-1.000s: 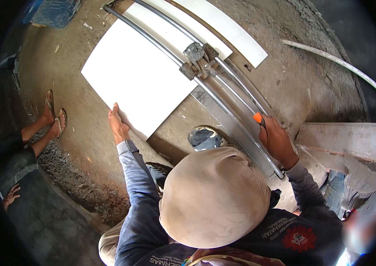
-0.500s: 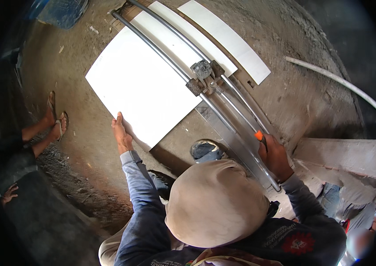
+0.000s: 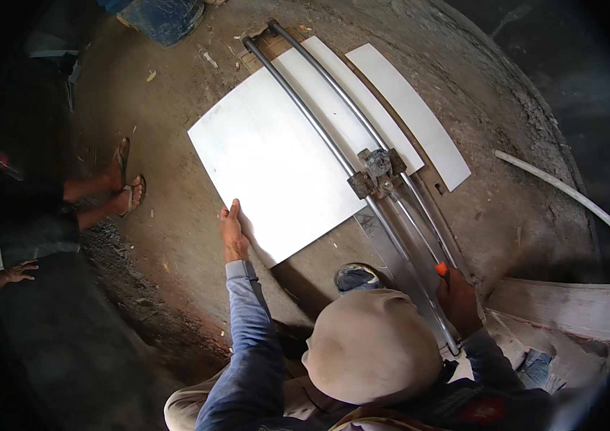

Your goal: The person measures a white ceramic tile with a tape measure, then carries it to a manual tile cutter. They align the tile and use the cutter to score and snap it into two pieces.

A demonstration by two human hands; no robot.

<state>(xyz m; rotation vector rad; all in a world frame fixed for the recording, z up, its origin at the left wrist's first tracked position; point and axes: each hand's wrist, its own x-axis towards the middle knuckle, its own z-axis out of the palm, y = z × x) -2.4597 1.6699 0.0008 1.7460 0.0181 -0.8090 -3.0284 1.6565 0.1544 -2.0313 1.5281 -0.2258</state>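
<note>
Neither my left hand nor my right hand shows. Below me squats a co-worker in a beige cap (image 3: 373, 348), seen from above and behind. The co-worker's left hand (image 3: 233, 235) rests at the near left edge of a large white tile (image 3: 269, 151), thumb on top. Their right hand (image 3: 458, 296) is wrapped round the orange-tipped handle (image 3: 441, 269) of a manual tile cutter. The cutter's twin steel rails (image 3: 303, 106) run over the tile, and its carriage (image 3: 377, 167) sits by the tile's near right edge.
A narrow white tile strip (image 3: 413, 115) lies right of the cutter. Farther right are a pale hose (image 3: 571, 190) and a plank (image 3: 564, 309). At the left are another person's sandalled feet (image 3: 129, 194) and hand (image 3: 17, 274). A blue container (image 3: 165, 20) stands far left.
The whole scene has shifted right and down in view. The co-worker's cap has shifted less than the cutter. Both their hands keep their places on the tile and the handle.
</note>
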